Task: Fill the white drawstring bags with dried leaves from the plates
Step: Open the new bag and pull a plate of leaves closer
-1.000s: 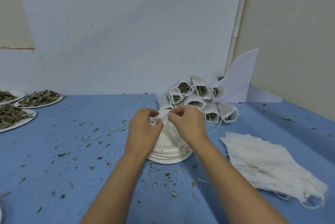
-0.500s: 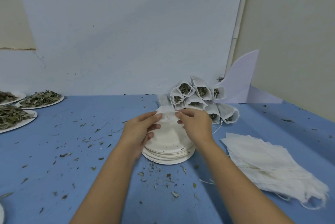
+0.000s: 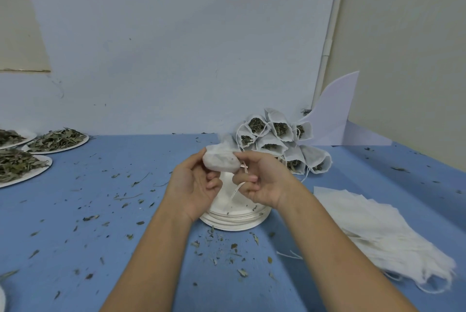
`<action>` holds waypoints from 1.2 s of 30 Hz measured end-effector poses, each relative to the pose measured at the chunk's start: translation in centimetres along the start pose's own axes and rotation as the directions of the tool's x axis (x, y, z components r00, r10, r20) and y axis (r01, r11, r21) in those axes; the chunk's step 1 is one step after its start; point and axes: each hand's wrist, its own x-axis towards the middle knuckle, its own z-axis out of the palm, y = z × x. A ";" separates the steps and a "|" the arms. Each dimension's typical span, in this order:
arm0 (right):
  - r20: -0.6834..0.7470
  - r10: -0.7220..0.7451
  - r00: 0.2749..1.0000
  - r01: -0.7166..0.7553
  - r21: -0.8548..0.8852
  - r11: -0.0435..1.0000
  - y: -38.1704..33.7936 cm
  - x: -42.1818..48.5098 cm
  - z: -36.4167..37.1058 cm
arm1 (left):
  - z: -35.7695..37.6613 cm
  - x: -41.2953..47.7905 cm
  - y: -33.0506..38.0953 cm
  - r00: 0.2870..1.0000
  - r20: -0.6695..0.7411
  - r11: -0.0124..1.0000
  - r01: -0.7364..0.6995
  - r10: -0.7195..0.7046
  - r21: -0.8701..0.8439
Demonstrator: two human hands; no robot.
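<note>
The left grip (image 3: 192, 185) curls round a bulging white drawstring bag (image 3: 220, 160), held above a stack of plates (image 3: 234, 219). The right grip (image 3: 263, 183) pinches its string (image 3: 236, 191). Filled bags (image 3: 277, 140) are piled against the wall just behind. Flat bags (image 3: 378, 231) lie to the right. Leaf plates (image 3: 58, 139) sit well apart at the left edge of the blue surface (image 3: 113, 210), with a crumb-strewn stretch between.

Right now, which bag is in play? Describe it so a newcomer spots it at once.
On the blue table, find the plate stack at centre. Just above it the left hand grips a bag while the right hand pinches its string. It is the only bag off the table, rounded and showing no leaves, unlike the open filled bags behind and the flat bags to the right.
</note>
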 end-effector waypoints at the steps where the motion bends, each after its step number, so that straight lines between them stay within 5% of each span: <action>1: 0.017 -0.006 1.000 0.006 -0.019 1.000 0.1 0.0 0.1 | -0.1 0.0 0.0 1.000 -0.004 1.000 -0.003 0.003 0.012; 9: 0.036 -0.179 0.983 0.173 0.128 0.977 0.3 0.1 0.0 | -0.1 0.3 -0.7 0.984 -0.027 0.892 -0.151 0.179 0.425; 16: -0.042 -0.370 0.928 0.320 -0.417 0.851 0.9 0.8 -0.4 | 0.2 0.2 -1.7 0.863 -0.083 0.546 -0.238 0.499 0.804; 19: -0.098 -0.526 0.845 0.321 -0.693 0.645 1.3 0.8 0.0 | 0.0 0.1 -1.9 0.748 -0.038 0.378 -0.291 0.663 0.879; 22: -0.018 -0.765 0.644 0.375 -0.864 0.336 2.5 1.2 0.3 | 0.6 -0.2 -2.7 0.694 -0.014 0.318 -0.311 0.720 0.896; 27: 0.065 -0.825 0.561 0.403 -0.892 0.204 3.0 0.9 1.0 | 0.4 0.1 -3.4 0.685 -0.093 0.357 -0.254 0.723 0.899; 31: 0.250 -0.814 0.524 0.240 -0.961 -0.141 2.5 0.6 0.5 | 0.1 -0.1 -3.4 0.708 0.058 -0.058 -0.024 0.704 0.998; 33: 0.312 -0.754 0.578 0.060 -0.938 -0.342 2.5 0.8 0.0 | 0.3 -0.4 -3.6 0.642 0.283 -0.287 -0.101 0.713 0.952; 36: 0.411 -0.639 0.650 0.137 -0.891 -0.434 2.6 0.8 -0.2 | 0.6 -0.6 -3.7 0.578 0.461 -0.451 -0.174 0.673 0.876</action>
